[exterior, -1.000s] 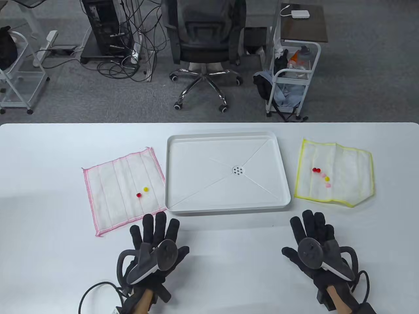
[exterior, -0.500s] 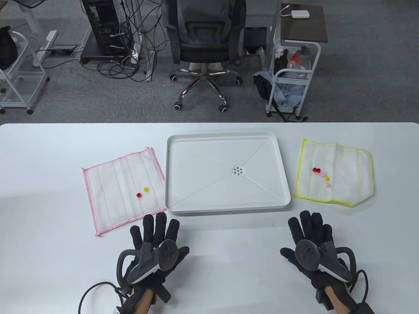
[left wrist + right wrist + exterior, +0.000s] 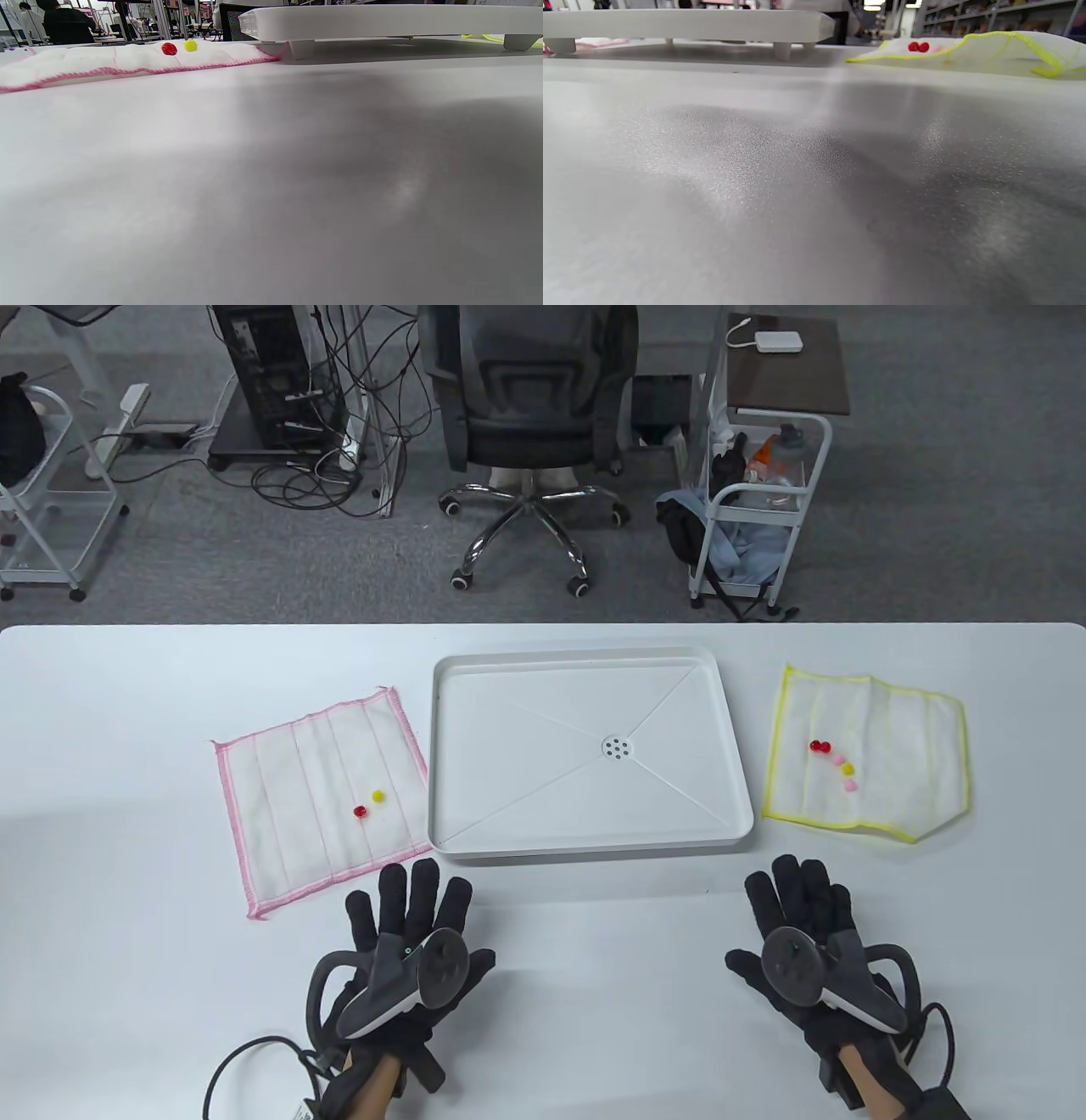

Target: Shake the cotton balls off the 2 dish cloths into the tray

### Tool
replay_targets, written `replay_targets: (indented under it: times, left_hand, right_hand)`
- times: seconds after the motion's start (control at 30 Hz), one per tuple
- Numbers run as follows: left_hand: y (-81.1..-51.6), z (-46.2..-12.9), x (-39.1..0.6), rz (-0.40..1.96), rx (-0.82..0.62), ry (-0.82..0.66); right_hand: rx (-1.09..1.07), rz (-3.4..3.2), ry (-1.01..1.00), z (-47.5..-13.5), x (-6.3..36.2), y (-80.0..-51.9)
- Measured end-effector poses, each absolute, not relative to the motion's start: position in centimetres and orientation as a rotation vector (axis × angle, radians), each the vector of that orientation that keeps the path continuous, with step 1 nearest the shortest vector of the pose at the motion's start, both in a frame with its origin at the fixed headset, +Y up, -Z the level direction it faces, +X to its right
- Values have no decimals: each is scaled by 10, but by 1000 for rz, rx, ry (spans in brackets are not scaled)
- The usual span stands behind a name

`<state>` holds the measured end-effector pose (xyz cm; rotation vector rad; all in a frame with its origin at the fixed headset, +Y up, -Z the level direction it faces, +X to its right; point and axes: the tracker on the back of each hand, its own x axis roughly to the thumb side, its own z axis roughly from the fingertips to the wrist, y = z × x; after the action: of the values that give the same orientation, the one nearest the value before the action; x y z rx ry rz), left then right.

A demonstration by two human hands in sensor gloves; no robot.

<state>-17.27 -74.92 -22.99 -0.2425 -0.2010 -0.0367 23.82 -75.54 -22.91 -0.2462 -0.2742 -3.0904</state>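
From above, the table view shows the whole layout: a white rectangular plastic tray (image 3: 591,751) with a drain hole at its centre sits mid-worktop (image 3: 127,916), a pink-edged white dish cloth (image 3: 318,797) lies flat just left of it, and a yellow-edged white dish cloth (image 3: 865,751) lies to its right with a gap between. A red cotton ball (image 3: 360,812) and a yellow cotton ball (image 3: 377,796) rest on the pink-edged cloth; a short row of red, pink and yellow balls (image 3: 833,761) rests on the yellow-edged one. Only the low wrist views reveal the tray's short feet (image 3: 301,47), its underside raised off the worktop, and the yellow-edged cloth's rumpled, lifted near corner (image 3: 1043,67); neither shows any fingers. The left hand (image 3: 407,937) lies palm down, fingers straight and spread, fingertips near the pink-edged cloth's near corner. The right hand (image 3: 802,929) lies palm down, fingers straight and closer together, holding nothing.
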Motion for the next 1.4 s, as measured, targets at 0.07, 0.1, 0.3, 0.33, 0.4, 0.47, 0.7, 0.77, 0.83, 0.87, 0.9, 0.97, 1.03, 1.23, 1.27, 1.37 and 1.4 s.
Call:
replay_targets:
  times: [0.07,0.1,0.3,0.33,0.4,0.47,0.7,0.77,0.83,0.87,0.9,0.97,1.03,1.23,1.27,1.37,1.4]
  left_hand:
    - [-750,-231,-172,-36,-251,-205]
    - [-750,-231,-172,-36,-256,-205]
    - [-751,-232,-172,-35,-266,-206]
    - [-751,-232,-173,-35,-267,-204]
    - [-751,-232,-173,-35,-269,-201]
    - [-751,-232,-173,-36,-269,-199]
    - [-750,-231,-173,-41,-262,-202]
    - [-751,-231,-172,-55,-260,-202]
    - [-752,-231,-170,-58,-269,-213]
    - [-752,-231,-170,-61,-269,-215]
    - [-752,-232,-169,-63,-270,-216]
    - [-752,-232,-169,-64,-272,-220]
    - [-752,-231,-169,-63,-271,-221]
    - [-753,-232,-169,-54,-268,-229]
    - [-753,-232,-169,-53,-269,-229]
    - [-753,-232,-170,-51,-273,-227]
    - [-753,-232,-170,-51,-275,-226]
  right_hand:
    - [-227,-3081,-294,-230,238,-757]
    - [-212,-3077,-306,-230,238,-757]
    - [-191,-3089,-315,-231,240,-758]
    - [-189,-3092,-318,-231,241,-759]
    - [-188,-3095,-322,-231,241,-759]
    - [-189,-3096,-325,-231,241,-759]
    - [-189,-3092,-336,-232,241,-759]
    - [-181,-3099,-343,-233,243,-760]
    - [-167,-3107,-347,-234,245,-760]
    - [-161,-3110,-348,-234,246,-760]
    - [-151,-3119,-348,-235,248,-759]
    - [-127,-3142,-342,-237,253,-757]
    - [-67,-3185,-319,-241,263,-751]
    - [312,-3312,-322,-273,315,-735]
    - [380,-3335,-360,-280,324,-735]
    - [525,-3378,-482,-302,343,-740]
    - [572,-3373,-514,-308,347,-741]
